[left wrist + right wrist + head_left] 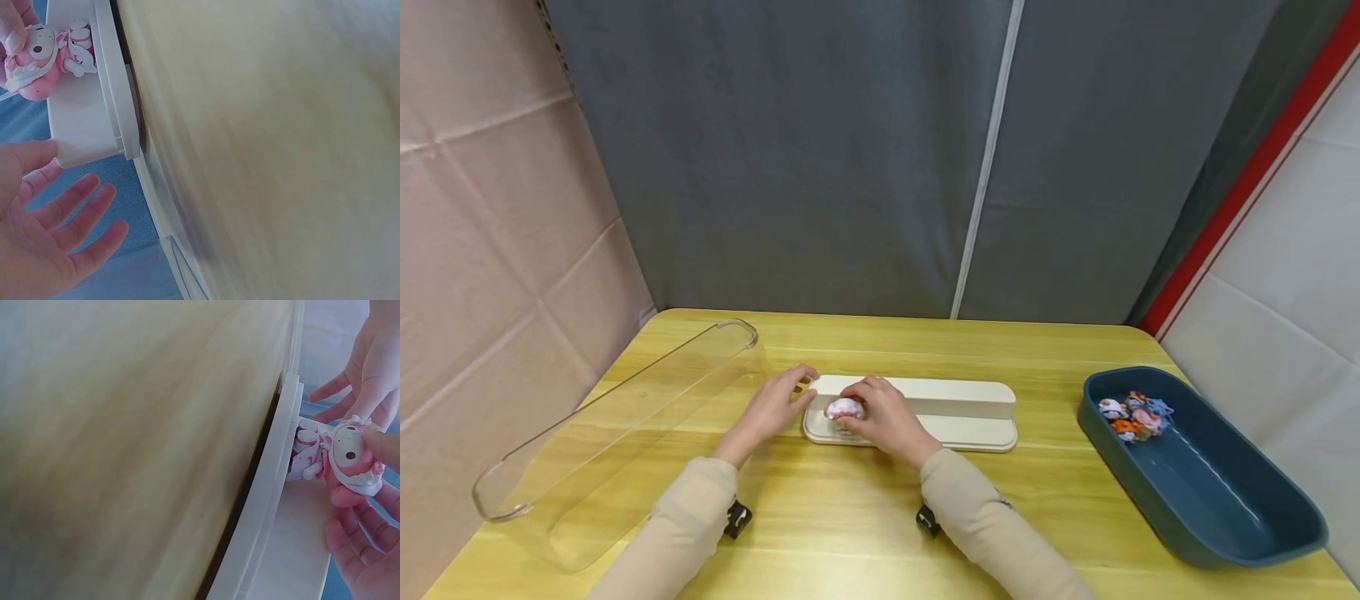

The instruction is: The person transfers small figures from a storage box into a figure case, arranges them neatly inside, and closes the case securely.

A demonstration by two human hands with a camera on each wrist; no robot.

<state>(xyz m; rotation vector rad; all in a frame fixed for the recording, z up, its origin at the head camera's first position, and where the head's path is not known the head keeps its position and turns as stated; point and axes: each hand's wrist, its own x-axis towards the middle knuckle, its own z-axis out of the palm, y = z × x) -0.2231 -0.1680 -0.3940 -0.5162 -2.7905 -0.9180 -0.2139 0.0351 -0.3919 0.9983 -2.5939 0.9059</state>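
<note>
A small pink-and-white figurine (845,408) stands on the lower step of a white two-step display base (964,428), at its left end. My right hand (891,419) holds the figurine's head between thumb and fingers. In the right wrist view the figurine (350,453) has a white hood and its feet are down on the base. At the base's left end is my left hand (775,408), fingers spread and loosely bent. The left wrist view has this hand's (44,237) thumb and index fingertips at the base's end (81,140), seemingly touching it.
A long clear cover (625,433) lies on the table's left side. On the right stands a dark blue bin (1225,492) with several small colourful figurines (1138,418) in its far left part. A grey curtain (790,167) hangs behind the wooden table (835,533).
</note>
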